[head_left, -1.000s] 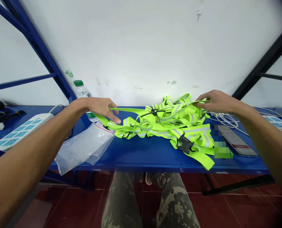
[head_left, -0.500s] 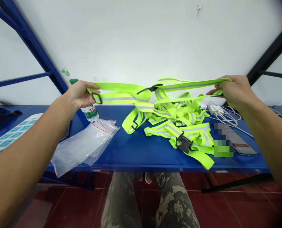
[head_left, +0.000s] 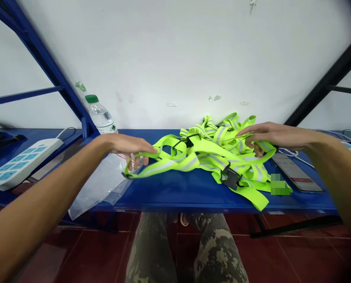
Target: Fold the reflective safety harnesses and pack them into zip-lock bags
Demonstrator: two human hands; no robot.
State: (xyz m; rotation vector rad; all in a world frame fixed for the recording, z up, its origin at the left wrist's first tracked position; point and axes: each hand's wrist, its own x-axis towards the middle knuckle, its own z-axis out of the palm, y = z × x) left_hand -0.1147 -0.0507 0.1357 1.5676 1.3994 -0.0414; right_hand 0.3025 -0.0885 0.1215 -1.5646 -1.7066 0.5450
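My left hand has its fingers loosely curled through one end of a neon yellow-green reflective strap with a grey stripe. At the other end, my right hand has the strap looped about its partly bent fingers, some of them hidden. The strap sags between both hands, low over the table, with a black slider near its middle. Under and behind it lies a tangled heap of similar reflective straps. A black side-release buckle rests at the front of the heap.
Clear zip bags lie on the blue table below my left forearm. Behind them stands a water bottle with a green cap. A power strip is at far left. A phone and white cables lie at right.
Both hands have come down and closer together. The strap, stretched taut above the heap before, now hangs slack over the table.
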